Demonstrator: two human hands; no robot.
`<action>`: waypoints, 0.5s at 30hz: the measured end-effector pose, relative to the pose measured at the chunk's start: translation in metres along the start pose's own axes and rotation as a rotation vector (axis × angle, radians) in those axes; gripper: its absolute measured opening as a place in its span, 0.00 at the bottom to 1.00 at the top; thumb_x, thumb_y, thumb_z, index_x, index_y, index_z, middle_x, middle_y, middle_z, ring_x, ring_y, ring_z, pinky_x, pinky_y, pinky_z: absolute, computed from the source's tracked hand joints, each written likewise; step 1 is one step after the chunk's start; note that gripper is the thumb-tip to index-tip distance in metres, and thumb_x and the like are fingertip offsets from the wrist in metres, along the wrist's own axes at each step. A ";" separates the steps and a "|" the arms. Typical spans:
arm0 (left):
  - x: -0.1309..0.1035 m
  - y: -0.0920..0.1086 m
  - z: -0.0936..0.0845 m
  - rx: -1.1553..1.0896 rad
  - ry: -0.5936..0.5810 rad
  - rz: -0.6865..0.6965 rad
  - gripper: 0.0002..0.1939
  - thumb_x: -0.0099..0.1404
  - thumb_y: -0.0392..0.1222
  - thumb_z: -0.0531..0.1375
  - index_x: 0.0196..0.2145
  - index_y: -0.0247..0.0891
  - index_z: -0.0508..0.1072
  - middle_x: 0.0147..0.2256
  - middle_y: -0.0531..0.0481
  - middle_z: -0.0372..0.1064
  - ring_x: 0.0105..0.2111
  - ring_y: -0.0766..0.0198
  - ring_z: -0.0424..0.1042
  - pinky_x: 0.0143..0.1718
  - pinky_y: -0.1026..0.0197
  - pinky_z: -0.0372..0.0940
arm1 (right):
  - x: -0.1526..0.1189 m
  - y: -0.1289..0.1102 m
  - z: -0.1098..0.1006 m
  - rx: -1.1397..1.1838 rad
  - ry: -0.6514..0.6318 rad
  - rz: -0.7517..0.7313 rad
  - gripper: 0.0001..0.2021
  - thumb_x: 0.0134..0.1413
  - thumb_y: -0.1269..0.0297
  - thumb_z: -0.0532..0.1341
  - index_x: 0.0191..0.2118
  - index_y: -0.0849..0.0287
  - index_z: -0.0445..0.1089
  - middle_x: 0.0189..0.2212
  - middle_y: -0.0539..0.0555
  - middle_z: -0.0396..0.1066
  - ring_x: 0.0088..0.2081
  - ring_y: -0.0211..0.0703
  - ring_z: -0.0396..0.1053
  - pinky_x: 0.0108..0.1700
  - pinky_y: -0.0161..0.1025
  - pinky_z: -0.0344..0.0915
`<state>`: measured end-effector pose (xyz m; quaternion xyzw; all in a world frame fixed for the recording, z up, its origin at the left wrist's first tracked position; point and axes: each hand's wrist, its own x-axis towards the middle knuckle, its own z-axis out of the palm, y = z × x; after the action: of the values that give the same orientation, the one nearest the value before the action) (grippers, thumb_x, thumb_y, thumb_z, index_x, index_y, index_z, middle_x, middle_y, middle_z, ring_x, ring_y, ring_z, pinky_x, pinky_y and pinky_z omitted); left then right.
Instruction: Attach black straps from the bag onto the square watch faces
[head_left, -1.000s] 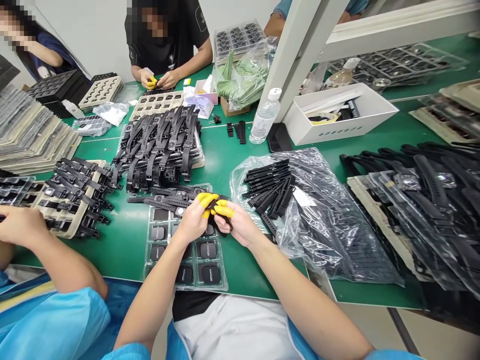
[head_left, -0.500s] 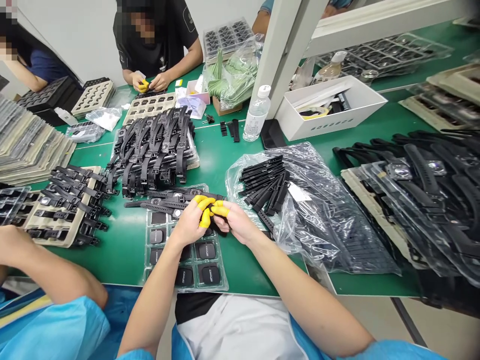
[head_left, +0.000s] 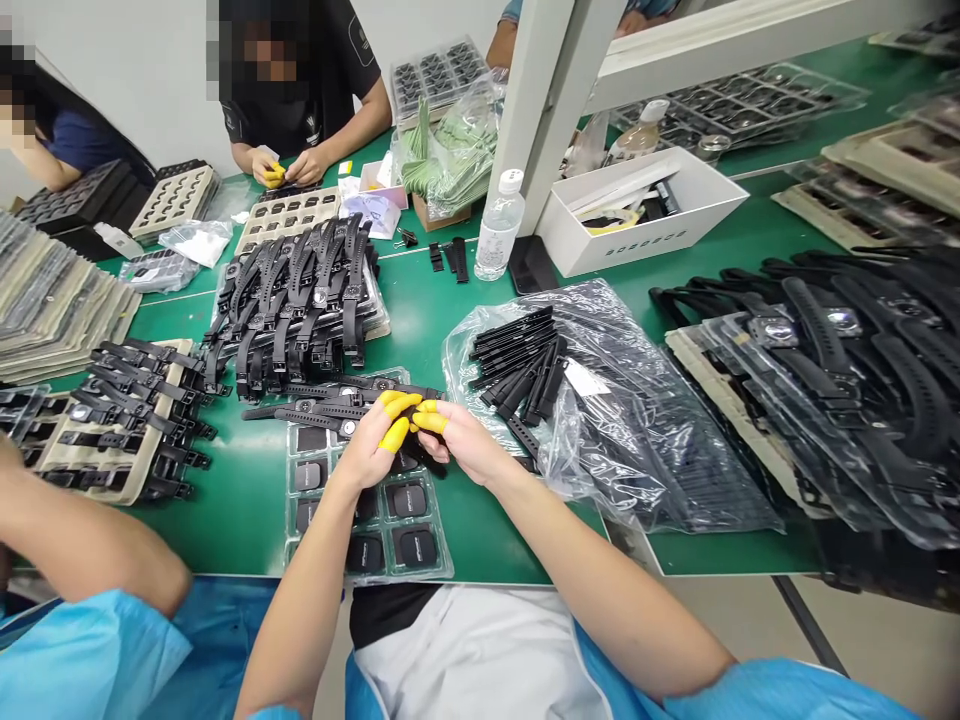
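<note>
Yellow finger cots cover several fingertips of both my hands. My left hand (head_left: 369, 440) and my right hand (head_left: 461, 435) meet above a clear plastic tray (head_left: 444, 530), fingers pinched together on what looks like a black watch strap (head_left: 433, 460). Most of that strap is hidden by my fingers, and whether a watch body is on it I cannot tell. In the tray's compartments lie square black watch bodies (head_left: 409, 500). Several watches with straps attached (head_left: 322, 410) rest across the tray's far end, just beyond my hands.
To the right, loose black straps (head_left: 517, 345) lie on a plastic bag of straps (head_left: 645, 430). Strapped watches are piled ahead (head_left: 292, 300) and at far right (head_left: 825, 380). A water bottle (head_left: 499, 228) stands by a white box (head_left: 637, 235). A co-worker's arm (head_left: 82, 530) is at left.
My view has shifted slightly, so the scene sits a little further left. My fingers have moved slightly on the strap, and both hands still grip it.
</note>
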<state>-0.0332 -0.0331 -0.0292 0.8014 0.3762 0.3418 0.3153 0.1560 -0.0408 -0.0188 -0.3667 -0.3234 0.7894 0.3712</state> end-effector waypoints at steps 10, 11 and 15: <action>0.008 0.025 -0.040 0.278 0.155 -0.129 0.22 0.75 0.44 0.58 0.64 0.41 0.69 0.54 0.42 0.77 0.53 0.55 0.77 0.58 0.51 0.73 | -0.003 -0.002 -0.007 -0.588 0.118 -0.387 0.12 0.64 0.50 0.63 0.43 0.53 0.73 0.33 0.49 0.75 0.33 0.43 0.68 0.37 0.39 0.62; 0.007 0.028 -0.052 0.317 0.146 -0.160 0.22 0.75 0.45 0.59 0.63 0.41 0.70 0.53 0.43 0.78 0.52 0.55 0.78 0.58 0.51 0.73 | -0.004 -0.002 -0.007 -0.626 0.114 -0.381 0.12 0.64 0.50 0.62 0.43 0.53 0.73 0.33 0.49 0.75 0.32 0.43 0.68 0.37 0.40 0.61; -0.005 0.033 -0.096 0.560 0.023 -0.242 0.15 0.73 0.45 0.58 0.53 0.41 0.78 0.49 0.44 0.80 0.48 0.52 0.79 0.53 0.50 0.75 | -0.010 -0.008 -0.003 -0.773 0.105 -0.351 0.11 0.66 0.51 0.61 0.41 0.52 0.74 0.26 0.49 0.72 0.26 0.43 0.63 0.33 0.40 0.58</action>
<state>-0.0984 -0.0306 0.0488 0.8027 0.5521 0.1936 0.1162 0.1656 -0.0437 -0.0106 -0.4581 -0.6335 0.5153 0.3511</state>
